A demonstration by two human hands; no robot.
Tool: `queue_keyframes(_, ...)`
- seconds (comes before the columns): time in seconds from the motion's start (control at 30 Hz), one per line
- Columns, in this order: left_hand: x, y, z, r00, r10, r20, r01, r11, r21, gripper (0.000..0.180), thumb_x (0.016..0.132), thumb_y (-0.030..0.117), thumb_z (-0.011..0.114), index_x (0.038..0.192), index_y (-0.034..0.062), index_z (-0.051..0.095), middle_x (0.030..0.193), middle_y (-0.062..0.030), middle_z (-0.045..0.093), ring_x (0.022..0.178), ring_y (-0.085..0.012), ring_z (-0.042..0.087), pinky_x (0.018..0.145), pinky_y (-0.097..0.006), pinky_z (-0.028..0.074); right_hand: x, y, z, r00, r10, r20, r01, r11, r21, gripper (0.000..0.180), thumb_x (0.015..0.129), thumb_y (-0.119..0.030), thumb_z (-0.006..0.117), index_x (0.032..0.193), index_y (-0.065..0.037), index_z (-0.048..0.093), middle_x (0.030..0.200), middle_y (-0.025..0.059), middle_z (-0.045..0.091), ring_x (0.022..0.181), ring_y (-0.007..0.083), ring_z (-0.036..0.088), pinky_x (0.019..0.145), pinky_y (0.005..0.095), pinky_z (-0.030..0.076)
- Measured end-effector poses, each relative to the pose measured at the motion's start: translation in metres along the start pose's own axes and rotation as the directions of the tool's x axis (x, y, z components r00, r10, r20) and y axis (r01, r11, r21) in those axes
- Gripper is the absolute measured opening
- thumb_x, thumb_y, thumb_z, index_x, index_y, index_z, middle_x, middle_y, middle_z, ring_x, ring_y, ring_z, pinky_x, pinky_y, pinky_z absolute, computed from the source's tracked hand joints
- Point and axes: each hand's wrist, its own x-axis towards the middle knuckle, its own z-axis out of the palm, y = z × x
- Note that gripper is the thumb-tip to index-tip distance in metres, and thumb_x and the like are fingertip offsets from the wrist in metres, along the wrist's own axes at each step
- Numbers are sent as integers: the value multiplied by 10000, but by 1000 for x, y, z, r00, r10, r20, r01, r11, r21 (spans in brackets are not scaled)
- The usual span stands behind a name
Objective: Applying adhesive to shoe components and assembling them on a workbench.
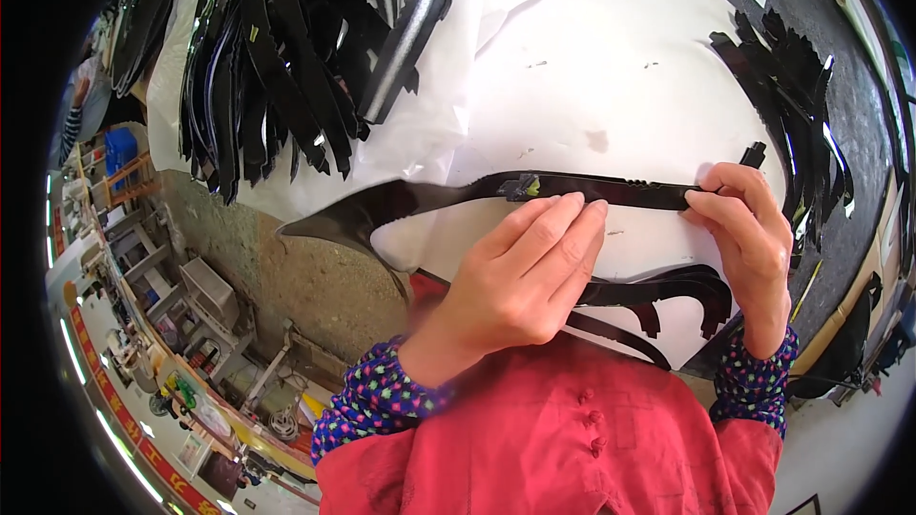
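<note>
The person holds a long black strip [572, 191] flat over the white paper on the desk [611, 67]. The left hand [520, 277] has its fingers bent, with the fingertips pressing on the middle of the strip. The right hand [749, 238] pinches the strip near its right end. More curved black pieces [668, 291] lie just under the hands. A big pile of black strips [296, 48] sits at the top left, and another pile [792, 105] lies at the right.
</note>
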Motion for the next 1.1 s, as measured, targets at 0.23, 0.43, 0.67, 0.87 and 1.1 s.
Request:
queue_keyframes(0.23,-6,-3,4,999,-25,-21,25,1000,-8,181,775,-7,753,954,-20,772,1069,-88,734,1029,-223,684,837,-337,569,-3,2,0,999,47,11,-47,999,22,306,675,164,727,937,11,695,1001,107,639,709,183,618,614,295,533)
queue_keyframes(0.43,-7,-2,7,998,-46,-38,46,999,-16,183,775,-6,752,956,-23,770,1064,-94,731,1027,-228,684,863,-352,585,-4,0,0,998,61,25,-61,998,7,302,680,171,724,934,10,695,1003,106,638,717,182,627,620,297,546)
queue_keyframes(0.67,-2,7,7,996,-85,-27,86,996,7,184,771,-13,738,951,-46,753,1062,-106,718,1033,-241,677,871,-366,601,-6,2,0,998,61,23,-61,998,1,301,684,172,726,934,8,695,1003,107,637,716,180,630,616,294,547)
queue_keyframes(0.87,5,24,5,985,-171,25,169,984,57,199,755,-30,704,952,-57,710,1094,-130,668,1042,-274,650,883,-378,604,-5,2,1,998,51,23,-51,999,12,294,693,173,723,936,11,693,993,106,635,711,173,632,611,290,550)
queue_keyframes(1.1,7,31,6,977,-207,50,197,968,156,175,766,-22,693,940,-16,678,1102,-122,627,1027,-269,626,906,-367,594,-5,-2,3,998,55,14,-56,998,13,288,691,167,730,930,10,694,993,102,635,710,173,634,613,292,550)
